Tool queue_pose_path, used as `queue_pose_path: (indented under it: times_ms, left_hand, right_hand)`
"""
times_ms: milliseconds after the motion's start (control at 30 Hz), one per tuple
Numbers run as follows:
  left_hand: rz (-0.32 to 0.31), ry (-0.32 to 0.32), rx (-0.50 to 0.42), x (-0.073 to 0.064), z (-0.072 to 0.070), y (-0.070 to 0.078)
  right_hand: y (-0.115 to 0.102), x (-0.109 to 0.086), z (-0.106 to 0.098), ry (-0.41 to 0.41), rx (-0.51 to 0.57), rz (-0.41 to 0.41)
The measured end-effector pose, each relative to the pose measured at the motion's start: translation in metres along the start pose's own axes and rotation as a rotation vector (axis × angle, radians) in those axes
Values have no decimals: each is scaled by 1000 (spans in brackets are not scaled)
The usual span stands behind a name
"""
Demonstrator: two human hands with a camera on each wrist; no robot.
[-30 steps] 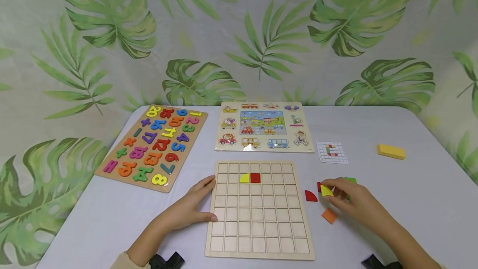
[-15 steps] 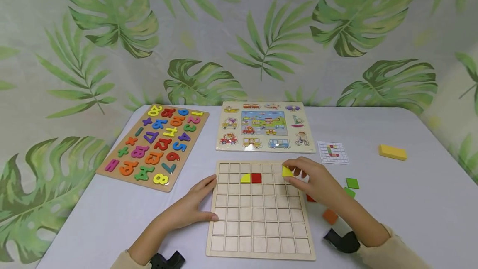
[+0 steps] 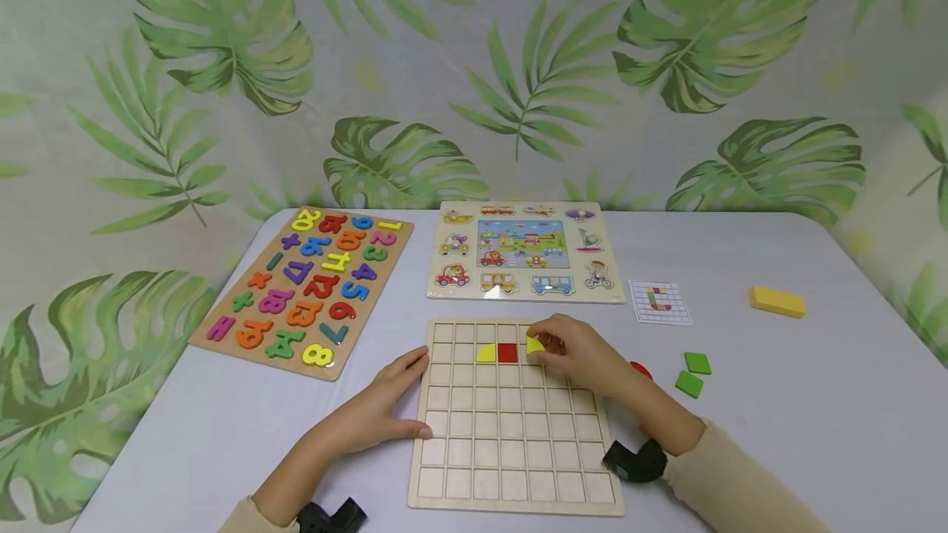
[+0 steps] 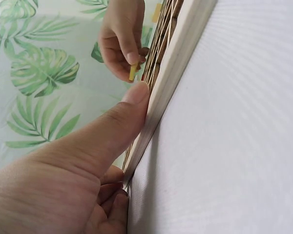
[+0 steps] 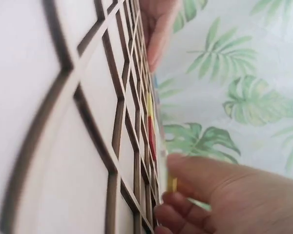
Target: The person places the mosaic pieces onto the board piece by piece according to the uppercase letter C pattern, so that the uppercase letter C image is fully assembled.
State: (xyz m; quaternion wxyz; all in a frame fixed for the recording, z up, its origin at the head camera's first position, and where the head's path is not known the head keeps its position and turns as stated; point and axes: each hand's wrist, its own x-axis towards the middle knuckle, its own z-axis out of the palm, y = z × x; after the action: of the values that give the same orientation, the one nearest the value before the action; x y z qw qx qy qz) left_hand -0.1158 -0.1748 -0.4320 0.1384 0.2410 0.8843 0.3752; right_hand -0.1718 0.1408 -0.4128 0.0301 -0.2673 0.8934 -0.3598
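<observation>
A square wooden grid board [image 3: 485, 418] lies on the table. One row from its far edge sit a yellow quarter-circle tile [image 3: 485, 354] and, right beside it, a red square tile [image 3: 507, 353]. My right hand [image 3: 581, 352] pinches another yellow quarter-circle tile [image 3: 535, 345] between thumb and fingers, over the cell just right of the red square. In the right wrist view that pinched tile [image 5: 172, 184] shows edge-on, close over the board. My left hand [image 3: 378, 408] rests along the board's left edge, fingers spread from the thumb; the left wrist view has its thumb [image 4: 122, 117] against the board's side.
Right of the board lie two green square tiles [image 3: 694, 374] and a red tile [image 3: 641, 369] partly behind my right forearm. A pattern card [image 3: 659, 303] and a yellow block [image 3: 777, 301] lie farther back. Beyond the board are a number puzzle [image 3: 311, 294] and a vehicle puzzle [image 3: 522, 290].
My right hand has carried the yellow quarter-circle tile leftward from the loose tiles, over the board's far right corner, to beside the red square. My left hand stays at the board's edge.
</observation>
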Motion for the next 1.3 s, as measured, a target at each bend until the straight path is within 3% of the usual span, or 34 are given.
queue_pose_path:
  times_ms: [200,633,900,1067,1300]
  left_hand:
    - [1,1,4,0,0,0]
    - [1,7,-11,0,0,1]
    - [2,7,-16,-1,0,0]
    - [7,4,-12,-1,0,0]
    - [6,3,-11,0,0,0]
  right_hand:
    - [2,2,7,-38,-42,-8]
    - [2,0,9,-44,14,13]
    - [-5,-9,-8,-86,35,20]
    - [-7,-27,-32,-18,28,10]
    - [8,-60,-66,143,-118,-45]
